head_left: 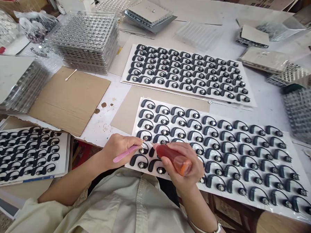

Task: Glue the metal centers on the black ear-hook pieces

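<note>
Left hand [118,152] pinching a pink stick [124,154], its end at an ear-hook earbud [143,150] in the near-left corner of a white tray [299,158]. Right hand [181,163] wrapped around a red bottle [167,154], orange end [184,165] up and right, other end by the same earbud. Black earbuds in rows fill the tray. Two more earbud trays, behind [124,78] and left [62,156], on the table [113,128]. Clear tray stack [83,43] far left; cotton swab [71,75] on cardboard [67,101].
</note>
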A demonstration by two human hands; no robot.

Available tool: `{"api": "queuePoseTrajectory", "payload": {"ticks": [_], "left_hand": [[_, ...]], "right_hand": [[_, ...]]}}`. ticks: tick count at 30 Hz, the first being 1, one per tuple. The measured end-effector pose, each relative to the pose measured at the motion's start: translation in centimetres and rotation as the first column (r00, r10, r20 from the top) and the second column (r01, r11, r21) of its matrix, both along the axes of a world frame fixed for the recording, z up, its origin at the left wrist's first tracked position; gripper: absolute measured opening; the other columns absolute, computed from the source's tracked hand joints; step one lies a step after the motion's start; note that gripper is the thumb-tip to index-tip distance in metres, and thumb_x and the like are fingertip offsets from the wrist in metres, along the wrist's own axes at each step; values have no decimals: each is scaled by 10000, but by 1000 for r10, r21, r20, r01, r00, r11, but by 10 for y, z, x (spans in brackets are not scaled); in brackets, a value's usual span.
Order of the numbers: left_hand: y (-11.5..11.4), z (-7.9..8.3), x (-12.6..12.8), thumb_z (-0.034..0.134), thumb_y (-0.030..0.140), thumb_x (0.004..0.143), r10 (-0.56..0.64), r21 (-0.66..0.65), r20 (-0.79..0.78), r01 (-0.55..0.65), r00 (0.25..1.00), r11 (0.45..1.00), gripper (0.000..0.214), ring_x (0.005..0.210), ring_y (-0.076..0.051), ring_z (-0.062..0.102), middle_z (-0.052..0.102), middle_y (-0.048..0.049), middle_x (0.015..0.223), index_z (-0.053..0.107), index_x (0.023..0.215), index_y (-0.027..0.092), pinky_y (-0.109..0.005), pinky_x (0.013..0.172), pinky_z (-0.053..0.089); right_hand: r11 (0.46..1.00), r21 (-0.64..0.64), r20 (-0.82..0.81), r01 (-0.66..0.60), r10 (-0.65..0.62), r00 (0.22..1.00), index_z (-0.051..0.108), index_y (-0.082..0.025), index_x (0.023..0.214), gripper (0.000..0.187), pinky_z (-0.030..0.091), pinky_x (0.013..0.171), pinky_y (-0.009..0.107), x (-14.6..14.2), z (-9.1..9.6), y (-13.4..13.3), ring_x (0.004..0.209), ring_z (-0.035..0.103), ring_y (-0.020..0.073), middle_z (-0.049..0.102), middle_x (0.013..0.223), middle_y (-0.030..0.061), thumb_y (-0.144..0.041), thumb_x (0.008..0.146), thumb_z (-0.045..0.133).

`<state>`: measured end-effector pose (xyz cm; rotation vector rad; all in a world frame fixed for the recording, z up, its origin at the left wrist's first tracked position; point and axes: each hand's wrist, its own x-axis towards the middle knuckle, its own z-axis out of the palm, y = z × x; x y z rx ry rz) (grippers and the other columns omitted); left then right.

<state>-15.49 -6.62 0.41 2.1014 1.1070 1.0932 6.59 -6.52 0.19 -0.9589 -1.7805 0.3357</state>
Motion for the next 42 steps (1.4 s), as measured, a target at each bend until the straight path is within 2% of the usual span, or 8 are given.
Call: {"api": "queuePoseTrajectory", "payload": {"ticks": [6, 11, 14, 21, 26, 31, 36, 42], "left_hand": [[1, -2, -3, 626, 159, 864, -3, -122, 56, 9, 998, 993, 64, 740, -150, 723, 745, -59, 928, 670, 909, 159, -192, 669, 569], [4, -1, -5, 641, 171, 854, 5, -217, 116, 20, 993, 976, 77, 768, -150, 718, 742, -66, 951, 690, 913, 157, -190, 670, 556], [6, 1, -6, 646, 192, 851, 11, -274, 118, 22, 993, 961, 84, 708, -132, 707, 742, -62, 953, 703, 903, 158, -176, 612, 536], [12, 3, -9, 666, 235, 831, 36, -444, 83, 4, 996, 896, 120, 742, -163, 706, 744, -54, 915, 730, 907, 168, -207, 637, 547], [16, 5, -11, 687, 273, 807, 58, -537, 103, 7, 993, 844, 148, 745, -188, 706, 743, -68, 894, 739, 884, 158, -233, 641, 558], [18, 4, -11, 702, 290, 781, 90, -583, 125, 0, 988, 812, 162, 735, -193, 701, 741, -73, 874, 745, 863, 157, -225, 601, 549], [19, 0, -11, 696, 301, 783, 89, -591, 140, 12, 986, 806, 184, 717, -189, 697, 739, -73, 851, 743, 882, 153, -232, 610, 548], [17, 1, -10, 700, 301, 783, 102, -580, 120, -13, 988, 815, 174, 763, -203, 700, 740, -77, 886, 741, 870, 155, -254, 651, 559]], "right_hand": [[1000, -20, -2, -9, 9, 1000, 607, -205, 1032, 323, 538, 634, 363, 0, 1, 0, 743, 632, 199, 673, 837, 48, -193, 732, 727], [999, -45, 5, 13, -13, 1000, 616, -213, 1003, 276, 539, 640, 375, 0, 2, -1, 739, 637, 205, 679, 835, 49, -221, 747, 717], [998, -61, 4, 9, -8, 1000, 619, -211, 993, 270, 536, 650, 364, 0, 3, -1, 743, 634, 198, 677, 833, 44, -216, 743, 721], [980, -199, -88, 8, -26, 996, 641, -210, 923, 193, 524, 662, 355, -1, 2, 2, 729, 628, 191, 660, 804, 31, -221, 744, 710], [981, -196, -74, -14, 0, 997, 640, -212, 944, 213, 528, 664, 366, -2, 3, 3, 738, 623, 196, 664, 822, 42, -215, 744, 715], [990, -135, -39, -44, 39, 998, 629, -213, 988, 263, 542, 673, 374, -2, 3, 2, 777, 639, 208, 677, 856, 50, -194, 742, 720], [995, -77, 8, -68, 69, 998, 616, -210, 1022, 314, 550, 667, 372, -2, 1, 3, 790, 646, 207, 683, 885, 58, -196, 733, 739], [996, -81, 23, -46, 48, 999, 614, -221, 1007, 286, 548, 660, 377, -2, 1, 2, 776, 647, 208, 682, 866, 51, -213, 745, 727]]}}
